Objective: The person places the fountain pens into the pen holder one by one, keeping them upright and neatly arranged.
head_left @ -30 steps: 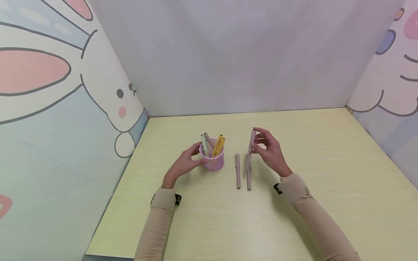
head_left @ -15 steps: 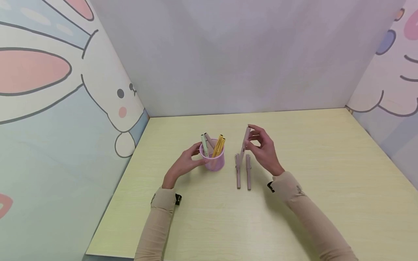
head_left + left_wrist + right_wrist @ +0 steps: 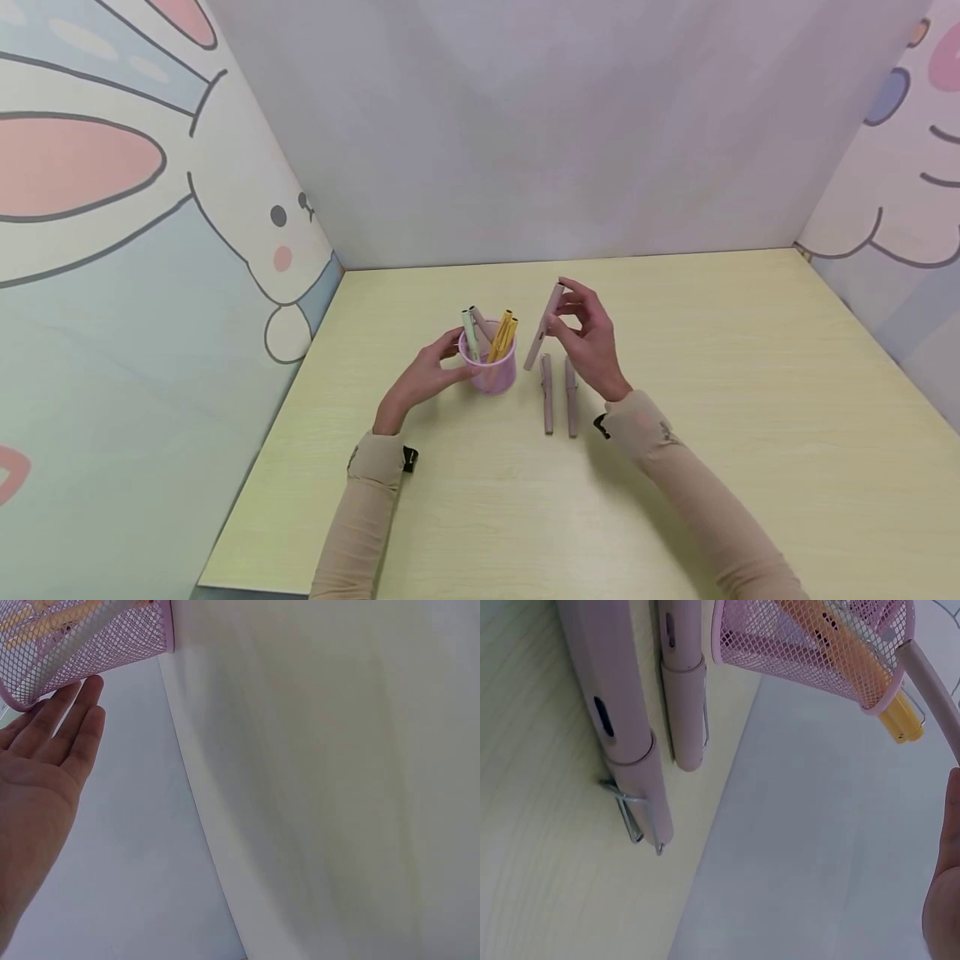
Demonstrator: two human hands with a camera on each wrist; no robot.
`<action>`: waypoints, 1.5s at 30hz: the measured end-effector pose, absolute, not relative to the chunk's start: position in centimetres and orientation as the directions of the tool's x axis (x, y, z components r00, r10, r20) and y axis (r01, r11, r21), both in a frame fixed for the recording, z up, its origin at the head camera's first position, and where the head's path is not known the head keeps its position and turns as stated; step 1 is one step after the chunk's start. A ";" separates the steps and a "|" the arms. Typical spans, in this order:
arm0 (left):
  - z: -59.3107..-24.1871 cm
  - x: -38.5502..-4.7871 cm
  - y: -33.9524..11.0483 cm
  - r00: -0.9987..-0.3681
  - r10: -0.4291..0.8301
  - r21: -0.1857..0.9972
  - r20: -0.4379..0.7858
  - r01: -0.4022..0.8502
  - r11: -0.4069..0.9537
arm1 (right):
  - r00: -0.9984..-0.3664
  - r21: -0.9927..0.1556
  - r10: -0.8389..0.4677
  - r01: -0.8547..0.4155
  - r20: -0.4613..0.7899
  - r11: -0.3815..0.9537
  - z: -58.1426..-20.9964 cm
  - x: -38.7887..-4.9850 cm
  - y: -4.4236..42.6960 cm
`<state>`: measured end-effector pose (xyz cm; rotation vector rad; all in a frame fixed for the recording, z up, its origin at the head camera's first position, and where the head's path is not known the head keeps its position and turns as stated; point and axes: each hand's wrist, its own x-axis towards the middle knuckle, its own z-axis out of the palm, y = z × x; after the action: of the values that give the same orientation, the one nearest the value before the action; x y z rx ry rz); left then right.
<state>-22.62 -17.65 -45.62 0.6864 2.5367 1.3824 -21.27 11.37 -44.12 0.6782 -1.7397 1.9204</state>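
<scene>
My left hand [image 3: 425, 379] holds a pink mesh pen cup [image 3: 495, 381] at its left side, thumb in front and fingers behind. In the left wrist view several fingers [image 3: 82, 724] touch the mesh wall. Inside the cup stand a pale green pen [image 3: 470, 335], a mauve pen [image 3: 480, 322] and yellow pens [image 3: 503, 335]. To the right of the cup my right hand [image 3: 592, 343] pinches another mauve pen [image 3: 543, 328], raised and tilted, its lower end near the rim. Two more mauve pens, one left [image 3: 547, 396] and one right [image 3: 572, 400], lie side by side below it.
Everything stands on a pale wooden table [image 3: 465, 517]. A plain grey-white wall [image 3: 525, 125] rises behind its far edge. Panels with cartoon drawings, one left [image 3: 97, 333] and one right [image 3: 892, 192], flank the table.
My right hand has moved left with the mauve pen, from above the lying pens toward the cup, and the pen tilts more. My left hand and the cup have stayed in place.
</scene>
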 end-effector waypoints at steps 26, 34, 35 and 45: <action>-45.9 -22.9 -17.8 -0.881 0.468 0.828 0.067 0.311 0.467 | -0.742 -0.726 0.088 -0.669 0.664 -0.157 -43.4 -22.1 8.5; -46.0 -22.9 -17.7 -0.879 0.471 0.832 0.072 0.313 0.458 | -0.782 -0.779 0.015 -0.623 0.624 -0.066 -44.1 -21.9 8.1; -46.0 -22.9 -17.7 -0.880 0.470 0.833 0.070 0.310 0.458 | -0.780 -0.779 0.003 -0.626 0.626 -0.047 -44.1 -21.7 8.1; -45.9 -22.9 -17.5 -0.879 0.473 0.829 0.064 0.311 0.465 | -0.781 -0.781 -0.003 -0.625 0.625 0.002 -41.9 -19.7 9.3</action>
<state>-22.90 -17.51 -45.94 0.6856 2.5350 1.3785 -19.71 9.33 -41.93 0.6456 -1.8351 1.8297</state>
